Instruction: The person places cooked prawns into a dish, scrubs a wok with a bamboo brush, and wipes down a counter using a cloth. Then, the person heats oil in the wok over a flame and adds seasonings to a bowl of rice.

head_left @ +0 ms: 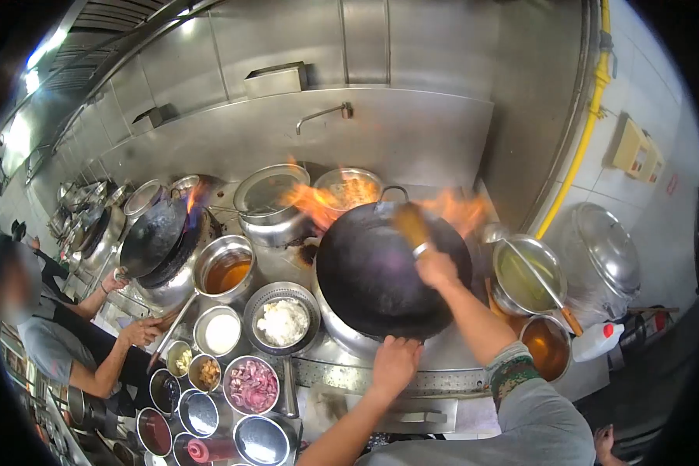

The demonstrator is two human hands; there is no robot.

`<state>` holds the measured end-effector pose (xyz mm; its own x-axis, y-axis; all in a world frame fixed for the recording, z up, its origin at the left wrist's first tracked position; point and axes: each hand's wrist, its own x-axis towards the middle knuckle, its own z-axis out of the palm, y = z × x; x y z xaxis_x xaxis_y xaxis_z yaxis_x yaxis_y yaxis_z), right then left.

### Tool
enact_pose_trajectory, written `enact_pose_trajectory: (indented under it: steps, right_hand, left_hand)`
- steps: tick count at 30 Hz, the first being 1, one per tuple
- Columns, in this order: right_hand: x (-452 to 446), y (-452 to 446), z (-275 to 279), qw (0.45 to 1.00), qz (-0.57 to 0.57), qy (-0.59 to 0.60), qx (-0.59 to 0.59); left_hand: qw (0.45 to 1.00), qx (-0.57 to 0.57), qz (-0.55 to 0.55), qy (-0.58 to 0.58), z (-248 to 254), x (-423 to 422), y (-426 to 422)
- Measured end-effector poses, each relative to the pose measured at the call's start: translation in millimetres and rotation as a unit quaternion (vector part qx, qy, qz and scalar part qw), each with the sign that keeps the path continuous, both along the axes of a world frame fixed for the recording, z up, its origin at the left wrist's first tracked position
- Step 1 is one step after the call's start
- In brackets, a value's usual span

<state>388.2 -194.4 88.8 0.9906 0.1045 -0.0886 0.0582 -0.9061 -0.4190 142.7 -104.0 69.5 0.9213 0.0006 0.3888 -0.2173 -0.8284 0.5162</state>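
A large black wok (388, 287) sits on the burner in front of me, with flames (314, 203) rising behind it on both sides. My right hand (436, 268) is closed round a brown brush-like tool (412, 227), blurred by motion, over the right part of the wok. At the wok's near rim my left hand (398, 363) is closed, its fingers at the edge; what they grip there is partly hidden. The wok's inside looks dark and holds no visible food.
Left of the wok are a strainer with white food (282, 321), a bowl of chopped red onion (251, 384) and a pot of brown liquid (227, 268). A ladle (540, 276) rests across a pot at right. A co-worker (62, 342) handles another wok (155, 237) at left.
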Motion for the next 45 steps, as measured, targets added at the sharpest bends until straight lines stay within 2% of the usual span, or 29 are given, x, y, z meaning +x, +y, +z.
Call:
enact_pose_trajectory:
  steps: [1,2,3,4,6,7,8,9,10,13,14,15,17,18,20,21,23,24,26,29,31,33,35,37,39,40,41,44,45]
  right_hand:
    - [-26,12,12,0.992,0.098,0.068,-0.048]
    - [-39,15,-11,0.976,0.207,0.062,0.026]
    - [-54,18,-7,0.946,0.288,0.120,0.085]
    - [-68,11,14,0.922,0.278,0.243,0.113]
    - [-36,-41,30,0.840,0.339,0.399,0.140]
    - [-23,-62,51,0.887,0.338,0.314,-0.007]
    - [-21,-79,70,0.906,0.325,0.222,-0.156]
    - [-29,-89,80,0.957,0.199,0.083,-0.193]
    - [-33,-96,86,0.970,0.067,-0.061,-0.226]
    - [-18,-73,49,0.983,0.019,-0.051,-0.178]
    - [-42,-56,61,0.974,0.071,-0.004,-0.215]
    - [-53,-40,54,0.972,0.105,0.101,-0.185]
    - [-79,-29,49,0.939,0.303,0.088,-0.136]
    - [-93,-34,58,0.937,0.305,0.139,-0.102]
    - [-90,-56,103,0.894,0.279,0.329,-0.120]
    - [-45,-93,74,0.894,0.303,0.240,-0.225]
    - [-17,-126,76,0.940,0.155,0.043,-0.300]
    - [-37,-130,113,0.963,-0.016,-0.064,-0.261]
    - [-65,-144,151,0.980,-0.077,-0.133,-0.126]
    - [-153,-160,158,0.985,-0.024,-0.167,0.029]
    - [-220,-169,101,0.978,-0.031,-0.160,0.131]
    - [-276,-187,25,0.967,-0.037,-0.134,0.213]
    - [-314,-189,-40,0.972,-0.086,-0.076,0.204]
    - [-335,-165,-52,0.959,-0.164,-0.034,0.229]
    - [-322,-178,-89,0.990,-0.096,-0.064,0.080]
    - [-315,-174,-78,0.995,-0.057,-0.078,0.005]
    - [-290,-195,-56,0.981,-0.061,-0.181,0.030]
    - [-229,-254,4,0.941,-0.088,-0.326,-0.016]
    - [-209,-278,12,0.935,-0.098,-0.335,-0.057]
  left_hand:
    - [1.000,-0.006,-0.005,-0.004,2,-1,-1]
    - [1.000,-0.003,-0.012,-0.001,2,-1,-2]
    - [1.000,0.001,-0.017,-0.002,2,0,0]
    - [1.000,0.005,-0.021,0.000,2,1,1]
    - [1.000,0.003,-0.017,-0.010,0,2,1]
    - [1.000,0.004,-0.019,-0.013,-1,0,1]
    - [1.000,-0.006,-0.017,-0.012,-2,-2,3]
    - [1.000,-0.017,-0.012,-0.014,-2,-1,3]
    - [0.999,-0.031,-0.006,-0.017,-2,1,1]
    - [1.000,-0.010,-0.006,-0.019,-5,2,1]
    - [1.000,-0.012,-0.009,-0.014,-7,4,-1]
    - [1.000,-0.013,-0.010,-0.007,-9,4,-1]
    - [1.000,-0.006,-0.010,0.001,-7,6,0]
    - [1.000,-0.001,-0.007,0.006,-6,4,0]
    - [1.000,0.003,-0.002,0.005,-4,0,-2]
    - [1.000,0.004,0.002,-0.001,-5,0,-2]
    - [1.000,0.005,0.004,-0.010,-7,-1,0]
    - [1.000,0.002,0.005,-0.012,-9,-1,0]
    - [1.000,0.002,0.005,-0.011,-11,-2,2]
    - [1.000,-0.002,-0.002,-0.012,-13,1,3]
    - [1.000,-0.017,-0.010,0.000,-19,-2,4]
    - [0.998,-0.011,-0.002,-0.066,-27,-3,7]
    - [0.996,-0.004,0.011,-0.092,-37,-13,6]
    - [0.996,0.013,0.020,-0.091,-45,-21,9]
    - [0.995,0.027,0.005,-0.092,-61,-28,14]
    - [0.995,0.034,0.001,-0.094,-60,-28,15]
    - [0.996,0.037,-0.006,-0.086,-54,-23,12]
    - [0.998,0.023,-0.008,-0.065,-36,-46,12]
    - [0.997,0.023,-0.003,-0.075,-29,-46,10]
